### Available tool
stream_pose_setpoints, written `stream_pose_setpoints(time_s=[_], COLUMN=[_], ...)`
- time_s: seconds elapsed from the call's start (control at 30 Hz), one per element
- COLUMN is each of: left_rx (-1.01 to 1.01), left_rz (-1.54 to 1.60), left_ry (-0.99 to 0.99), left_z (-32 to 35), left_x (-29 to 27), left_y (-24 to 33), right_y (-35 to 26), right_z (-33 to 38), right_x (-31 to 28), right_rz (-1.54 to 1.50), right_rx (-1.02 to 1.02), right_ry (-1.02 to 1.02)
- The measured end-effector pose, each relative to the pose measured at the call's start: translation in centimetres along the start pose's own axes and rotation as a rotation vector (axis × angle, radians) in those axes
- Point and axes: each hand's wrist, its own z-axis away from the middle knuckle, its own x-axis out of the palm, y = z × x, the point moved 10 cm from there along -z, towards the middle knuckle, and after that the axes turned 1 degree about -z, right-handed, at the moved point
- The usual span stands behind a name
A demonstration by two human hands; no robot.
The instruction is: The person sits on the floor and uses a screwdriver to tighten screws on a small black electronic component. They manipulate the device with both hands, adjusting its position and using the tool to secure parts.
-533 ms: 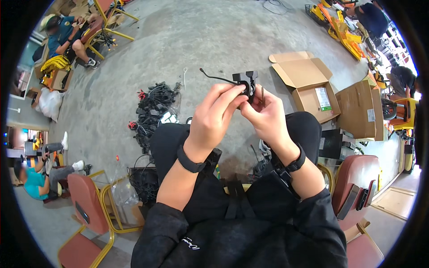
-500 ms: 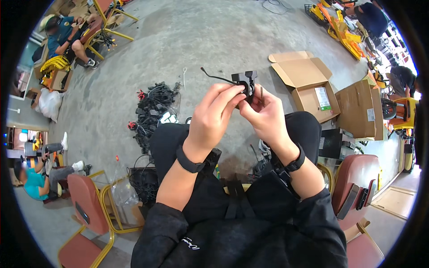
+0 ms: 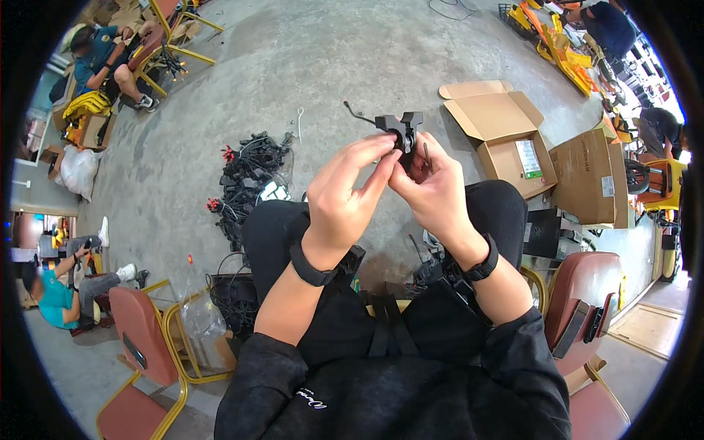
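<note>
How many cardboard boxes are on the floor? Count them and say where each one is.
2. An open cardboard box lies right of the hands; a closed cardboard box stands just right of that. More may be hidden near the rim.

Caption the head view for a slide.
Both hands, left hand and right hand, grip a small black connector part.

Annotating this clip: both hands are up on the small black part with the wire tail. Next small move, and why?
Probably steady the black part with the right hand and press in with the left hand fingertips. Both hands already pinch it, and its thin wire hangs free to the left.
</note>
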Motion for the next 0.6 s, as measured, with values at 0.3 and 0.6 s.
stream_pose_setpoints(time_s=[0.3, 0.6], left_rx=[-0.008, -0.071], left_rz=[0.077, 0.110], left_ry=[0.035, 0.005], left_z=[0.5, 0.7], left_x=[0.1, 0.2], left_y=[-1.0, -2.2], right_y=[0.2, 0.3], right_z=[0.2, -0.1], right_x=[0.1, -0.6], right_rz=[-0.065, 0.160], right_rx=[-0.036, -0.045], right_ry=[0.011, 0.037])
